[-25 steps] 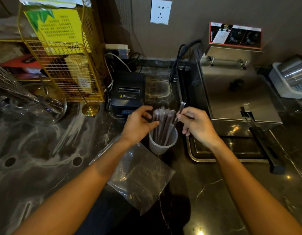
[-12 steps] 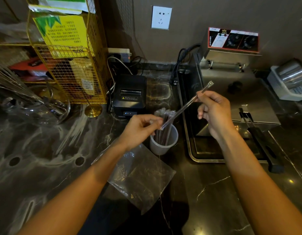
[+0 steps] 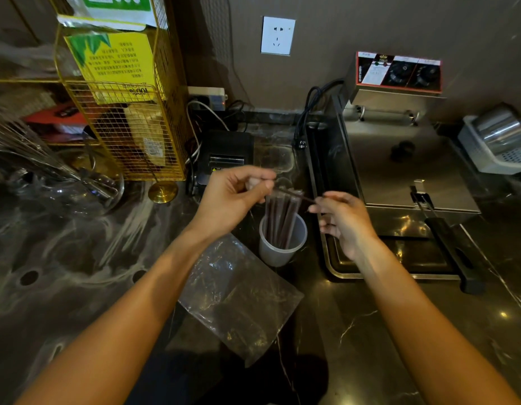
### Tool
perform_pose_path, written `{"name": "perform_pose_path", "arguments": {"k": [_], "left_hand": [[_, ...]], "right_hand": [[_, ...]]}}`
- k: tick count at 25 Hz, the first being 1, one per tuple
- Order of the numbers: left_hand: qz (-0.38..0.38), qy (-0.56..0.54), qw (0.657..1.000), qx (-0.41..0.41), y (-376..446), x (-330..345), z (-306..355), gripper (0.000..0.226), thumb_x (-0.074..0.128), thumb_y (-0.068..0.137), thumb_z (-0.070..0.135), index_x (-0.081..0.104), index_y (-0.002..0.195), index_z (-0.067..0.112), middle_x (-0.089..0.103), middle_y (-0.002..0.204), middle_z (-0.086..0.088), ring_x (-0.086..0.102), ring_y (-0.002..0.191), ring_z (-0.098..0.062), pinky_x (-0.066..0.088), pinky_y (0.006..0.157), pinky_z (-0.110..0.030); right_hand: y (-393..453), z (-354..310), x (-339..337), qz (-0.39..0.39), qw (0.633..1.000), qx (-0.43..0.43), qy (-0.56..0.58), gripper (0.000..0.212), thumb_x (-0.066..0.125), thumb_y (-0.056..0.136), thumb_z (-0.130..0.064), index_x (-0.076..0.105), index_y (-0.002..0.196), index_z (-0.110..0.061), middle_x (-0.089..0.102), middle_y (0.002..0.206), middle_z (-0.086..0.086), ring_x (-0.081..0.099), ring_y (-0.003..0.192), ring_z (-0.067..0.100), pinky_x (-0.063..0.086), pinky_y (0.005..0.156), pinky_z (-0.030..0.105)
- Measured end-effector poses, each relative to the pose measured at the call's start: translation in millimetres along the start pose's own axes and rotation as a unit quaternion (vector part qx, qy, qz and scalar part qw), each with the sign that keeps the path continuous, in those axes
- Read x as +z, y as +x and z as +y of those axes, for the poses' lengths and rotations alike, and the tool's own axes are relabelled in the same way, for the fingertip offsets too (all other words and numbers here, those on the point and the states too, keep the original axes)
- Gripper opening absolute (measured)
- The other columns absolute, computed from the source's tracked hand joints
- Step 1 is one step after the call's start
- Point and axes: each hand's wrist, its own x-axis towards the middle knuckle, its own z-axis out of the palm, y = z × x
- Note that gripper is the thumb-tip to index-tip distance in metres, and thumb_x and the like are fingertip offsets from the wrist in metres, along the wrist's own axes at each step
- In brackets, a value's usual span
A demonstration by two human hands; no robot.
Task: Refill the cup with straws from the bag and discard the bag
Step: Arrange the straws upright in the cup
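Straw, one dark wrapped stick [image 3: 294, 196], pinched between left hand [image 3: 233, 197] and right hand [image 3: 345, 220], level above translucent plastic cup [image 3: 282, 244] | clear empty bag [image 3: 241, 299] flat on surface beside cup | risk: careless insertion tips cup, spilling straws.

Drinks-shop or café counter: countertop fryer [image 3: 399, 159], receipt printer [image 3: 224, 159], cup of straws [image 3: 282, 241].

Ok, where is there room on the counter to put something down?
The widest bare patch of counter lies in front of the fryer tray, right of the plastic bag. Another lies left of the bag, in front of the glass bowl. Around the cup, under both hands, it is crowded.
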Motion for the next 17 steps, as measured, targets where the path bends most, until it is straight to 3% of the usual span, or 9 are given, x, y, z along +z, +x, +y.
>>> {"name": "perform_pose_path", "arguments": {"k": [3, 6, 11, 14, 16, 17], "left_hand": [[-0.009, 0.031, 0.999, 0.035, 12, -2, 22, 0.020, 0.064, 0.096, -0.003, 0.071, 0.113, 0.002, 0.071, 0.090, -0.012, 0.068, 0.080, -0.003, 0.056, 0.074, -0.016], [-0.025, 0.042, 0.998, 0.050, 24, 3, 32, 0.019, 0.063, 0.097, -0.003, 0.072, 0.113, 0.002, 0.070, 0.090, -0.001, 0.066, 0.078, 0.000, 0.052, 0.072, -0.013], [-0.100, 0.078, 0.992, -0.007, 35, 21, 17, 0.022, 0.065, 0.096, -0.002, 0.073, 0.113, 0.009, 0.067, 0.076, -0.017, 0.069, 0.077, -0.021, 0.057, 0.082, -0.026], [-0.114, 0.093, 0.987, -0.056, 33, 34, -3, 0.022, 0.069, 0.093, 0.000, 0.073, 0.113, 0.009, 0.067, 0.070, -0.004, 0.071, 0.074, -0.019, 0.059, 0.083, -0.033], [-0.119, 0.103, 0.985, -0.075, 31, 39, -16, 0.021, 0.070, 0.092, 0.002, 0.073, 0.111, 0.010, 0.069, 0.074, -0.001, 0.071, 0.074, -0.015, 0.059, 0.080, -0.032], [-0.118, 0.113, 0.983, -0.087, 30, 40, -23, 0.021, 0.071, 0.092, 0.003, 0.073, 0.111, 0.012, 0.069, 0.076, 0.002, 0.070, 0.073, -0.010, 0.059, 0.077, -0.029]], "right_hand": [[-6, 12, 8, -0.105, 0.990, -0.027, -0.091, 0.023, 0.071, 0.097, -0.018, 0.072, 0.118, -0.010, 0.081, 0.083, 0.001, 0.065, 0.055, 0.013, 0.055, 0.050, 0.024], [-9, 20, 16, -0.180, 0.970, -0.077, -0.145, 0.016, 0.076, 0.092, -0.020, 0.077, 0.108, -0.019, 0.079, 0.085, 0.001, 0.066, 0.057, 0.013, 0.055, 0.051, 0.026], [-9, 31, 25, -0.140, 0.915, -0.226, -0.305, 0.006, 0.070, 0.098, -0.032, 0.074, 0.094, -0.032, 0.072, 0.073, -0.015, 0.060, 0.045, 0.003, 0.050, 0.042, 0.023], [-6, 31, 23, -0.127, 0.913, -0.251, -0.295, 0.011, 0.069, 0.100, -0.029, 0.074, 0.091, -0.026, 0.069, 0.064, -0.016, 0.062, 0.045, 0.001, 0.051, 0.043, 0.024], [-5, 31, 21, -0.144, 0.904, -0.253, -0.313, 0.015, 0.068, 0.101, -0.028, 0.074, 0.089, -0.023, 0.067, 0.058, -0.019, 0.063, 0.047, -0.001, 0.053, 0.049, 0.025], [-5, 32, 20, -0.155, 0.897, -0.258, -0.323, 0.013, 0.067, 0.101, -0.027, 0.074, 0.089, -0.025, 0.067, 0.059, -0.024, 0.064, 0.050, -0.004, 0.051, 0.052, 0.019]]}}
